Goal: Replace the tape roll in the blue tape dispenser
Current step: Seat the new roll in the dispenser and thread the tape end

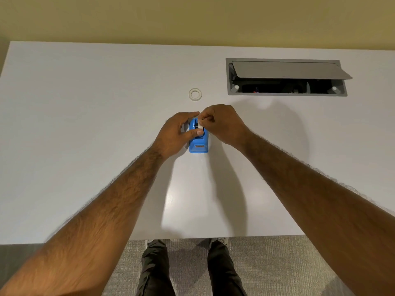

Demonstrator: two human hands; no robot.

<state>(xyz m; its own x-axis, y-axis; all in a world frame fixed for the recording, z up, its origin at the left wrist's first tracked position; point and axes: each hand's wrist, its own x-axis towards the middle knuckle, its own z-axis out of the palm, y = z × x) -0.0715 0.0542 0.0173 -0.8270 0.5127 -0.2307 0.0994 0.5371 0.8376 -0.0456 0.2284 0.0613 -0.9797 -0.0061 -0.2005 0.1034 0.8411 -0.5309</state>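
Floor [267, 263]: grey carpet with a fine woven texture, seen past the near desk edge; two legs in dark trousers stood on it.
Desk [85, 124]: one smooth, pale grey slab with a soft sheen.
Blue tape dispenser [198, 145]: one, glossy blue plastic, rounded block shape, standing mid-desk between the two hands; a small metallic strip on its near end, no writing I could read.
Left hand [177, 133]: curled around the dispenser's left side, thumb laid across its top, clamped on it.
Right hand [222, 122]: fingertips pinched together on a pale strip of tape at the dispenser's far top.
Tape roll [195, 94]: one small whitish ring, lying flat just beyond the hands, apart from them.
Cable hatch [286, 76]: one rectangular grey metal frame set in the desk at far right, its flap tilted open over a dark recess.
Wall [192, 18]: plain, matt yellow.
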